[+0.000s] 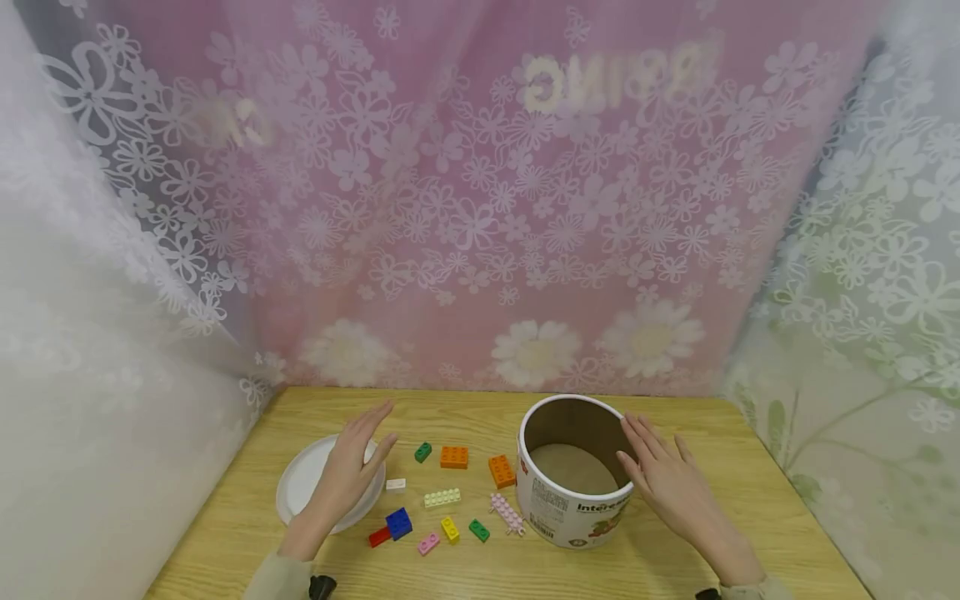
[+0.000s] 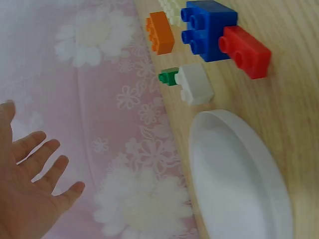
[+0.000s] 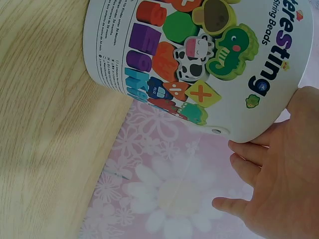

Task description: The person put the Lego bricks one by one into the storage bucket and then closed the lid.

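Note:
My left hand hovers with spread, straight fingers over a round white lid and holds nothing. In the left wrist view the palm shows bare beside the lid. At the right, my right hand has its fingers extended at the rim of a white round tub. The tub stands upright, its top uncovered and its brown inside visible. Printed toy pictures cover its side in the right wrist view, where the fingertips overlap the rim. A white brick lies just right of the lid.
Between lid and tub lie several loose building bricks, among them a blue brick against a red brick, an orange brick and a yellow brick. A lilac piece lies close to the tub. Flowered curtains enclose the wooden table.

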### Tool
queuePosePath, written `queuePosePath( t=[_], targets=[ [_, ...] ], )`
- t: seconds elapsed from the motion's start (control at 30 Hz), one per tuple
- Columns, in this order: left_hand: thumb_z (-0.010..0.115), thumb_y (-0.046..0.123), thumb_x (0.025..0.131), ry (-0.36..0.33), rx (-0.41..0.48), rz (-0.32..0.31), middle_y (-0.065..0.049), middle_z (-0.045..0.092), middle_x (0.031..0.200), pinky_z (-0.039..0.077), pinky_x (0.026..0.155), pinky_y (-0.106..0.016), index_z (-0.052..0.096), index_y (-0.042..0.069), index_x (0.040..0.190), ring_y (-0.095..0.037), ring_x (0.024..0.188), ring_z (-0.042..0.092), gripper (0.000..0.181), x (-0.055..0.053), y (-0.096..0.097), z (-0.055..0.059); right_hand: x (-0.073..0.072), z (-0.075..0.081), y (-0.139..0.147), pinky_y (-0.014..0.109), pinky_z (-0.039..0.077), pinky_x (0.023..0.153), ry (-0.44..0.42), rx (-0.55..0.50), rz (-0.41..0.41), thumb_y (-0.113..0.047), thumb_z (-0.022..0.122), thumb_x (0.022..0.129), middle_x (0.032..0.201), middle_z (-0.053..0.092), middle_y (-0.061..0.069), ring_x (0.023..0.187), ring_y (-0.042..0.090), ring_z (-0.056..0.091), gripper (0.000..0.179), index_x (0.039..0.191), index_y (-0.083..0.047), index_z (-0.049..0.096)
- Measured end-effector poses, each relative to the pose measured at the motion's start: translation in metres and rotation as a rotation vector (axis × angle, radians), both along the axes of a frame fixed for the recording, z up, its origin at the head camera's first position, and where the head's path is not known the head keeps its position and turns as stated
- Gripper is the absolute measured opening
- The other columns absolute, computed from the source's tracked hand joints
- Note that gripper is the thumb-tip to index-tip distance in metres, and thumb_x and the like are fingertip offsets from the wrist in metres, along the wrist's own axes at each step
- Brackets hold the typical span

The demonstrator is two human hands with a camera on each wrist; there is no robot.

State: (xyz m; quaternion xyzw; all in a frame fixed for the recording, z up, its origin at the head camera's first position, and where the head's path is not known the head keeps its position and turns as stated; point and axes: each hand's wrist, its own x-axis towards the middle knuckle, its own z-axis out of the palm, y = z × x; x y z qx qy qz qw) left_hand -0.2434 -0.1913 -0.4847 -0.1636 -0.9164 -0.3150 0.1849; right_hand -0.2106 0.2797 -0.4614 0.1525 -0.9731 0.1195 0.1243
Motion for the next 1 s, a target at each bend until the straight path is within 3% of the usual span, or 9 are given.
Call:
queuePosePath(
  t=[0.13, 0.27, 0.43, 0.6, 0.83, 1.0],
  targets=[
    [0.062, 0.031, 0.102, -0.002, -0.005, 0.018, -0.015, 0.058, 0.142, 0.045, 0.104, -0.061, 0.055, 0.01, 0.145, -0.04, 0.131, 0.052, 0.048, 0.005, -0.004, -0.009, 0.0, -0.002, 0.001, 0.07, 0.021, 0.115, 0.001, 0.006, 0.003, -0.044, 0.043, 0.108, 0.161, 0.032, 0.02, 0.148, 0.04, 0.03, 0.066, 0.158, -0.002, 0.032],
    [0.068, 0.018, 0.099, -0.024, 0.025, -0.003, -0.013, 0.066, 0.132, 0.052, 0.098, -0.055, 0.062, 0.006, 0.137, -0.036, 0.121, 0.061, 0.04, 0.006, -0.005, -0.023, -0.001, -0.004, 0.002, 0.071, 0.022, 0.114, 0.012, 0.008, 0.01, -0.043, 0.043, 0.109, 0.161, 0.033, 0.021, 0.148, 0.04, 0.031, 0.065, 0.158, -0.002, 0.032],
    [0.073, 0.006, 0.093, -0.106, 0.107, -0.026, -0.009, 0.07, 0.123, 0.057, 0.09, -0.045, 0.067, 0.005, 0.128, -0.03, 0.109, 0.067, 0.036, 0.001, -0.004, -0.045, -0.002, -0.006, 0.002, 0.071, 0.024, 0.112, 0.026, 0.005, 0.011, -0.042, 0.044, 0.109, 0.16, 0.035, 0.021, 0.147, 0.041, 0.033, 0.064, 0.158, -0.003, 0.033],
    [0.079, 0.002, 0.087, -0.179, 0.095, -0.037, -0.008, 0.072, 0.111, 0.06, 0.084, -0.037, 0.071, 0.006, 0.117, -0.027, 0.1, 0.069, 0.031, -0.007, -0.002, -0.061, -0.003, -0.006, 0.003, 0.072, 0.025, 0.112, 0.027, 0.012, 0.012, -0.043, 0.043, 0.109, 0.16, 0.034, 0.021, 0.147, 0.041, 0.032, 0.064, 0.158, -0.004, 0.032],
    [0.084, -0.001, 0.08, -0.213, 0.015, -0.071, -0.008, 0.073, 0.102, 0.059, 0.075, -0.032, 0.072, 0.003, 0.108, -0.023, 0.088, 0.069, 0.031, -0.012, 0.0, -0.068, -0.002, -0.005, 0.002, 0.071, 0.025, 0.113, 0.034, 0.018, 0.003, -0.042, 0.044, 0.109, 0.161, 0.033, 0.019, 0.148, 0.041, 0.031, 0.063, 0.157, -0.003, 0.034],
    [0.083, -0.001, 0.08, -0.214, -0.049, -0.072, -0.003, 0.071, 0.091, 0.049, 0.061, -0.022, 0.074, 0.006, 0.099, -0.011, 0.072, 0.058, 0.022, -0.015, 0.001, -0.068, -0.003, -0.006, 0.001, 0.07, 0.026, 0.113, 0.051, 0.023, 0.001, -0.041, 0.045, 0.108, 0.161, 0.034, 0.019, 0.147, 0.04, 0.032, 0.062, 0.157, -0.002, 0.036]
  ],
)
